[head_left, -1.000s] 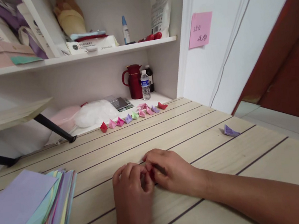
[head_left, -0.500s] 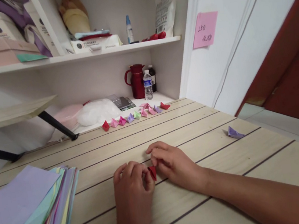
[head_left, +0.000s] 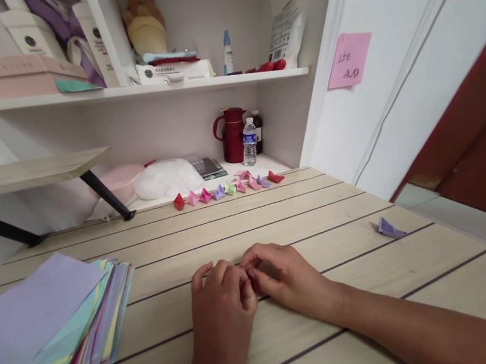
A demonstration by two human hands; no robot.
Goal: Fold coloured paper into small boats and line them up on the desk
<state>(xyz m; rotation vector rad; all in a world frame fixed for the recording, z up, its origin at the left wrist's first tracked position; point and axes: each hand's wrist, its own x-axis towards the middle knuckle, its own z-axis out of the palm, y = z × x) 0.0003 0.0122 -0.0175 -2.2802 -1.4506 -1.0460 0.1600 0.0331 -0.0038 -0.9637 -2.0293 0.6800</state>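
Observation:
Over the middle of the wooden table, my left hand (head_left: pixel 224 302) and my right hand (head_left: pixel 288 273) meet fingertip to fingertip. Between them is a small red folded paper (head_left: pixel 255 285), of which only a sliver shows. My left thumb and fingers pinch it from the left. From the right, my right thumb and forefinger close on it too, hiding most of its shape. Beyond my hands, a row of small folded paper boats (head_left: pixel 219 192) in red, pink, purple and green lines the table's back edge. One purple paper boat (head_left: pixel 389 227) sits apart at the right.
A stack of coloured paper sheets (head_left: pixel 41 322) lies at the left, beneath a small raised shelf (head_left: pixel 33 172) on black legs. Behind the table stand a red jug (head_left: pixel 233 138) and a water bottle (head_left: pixel 249 143). The tabletop (head_left: pixel 359 334) ends at the right.
My right fingers have come down and closed on the red paper, which showed more plainly before. The whole view has shifted slightly.

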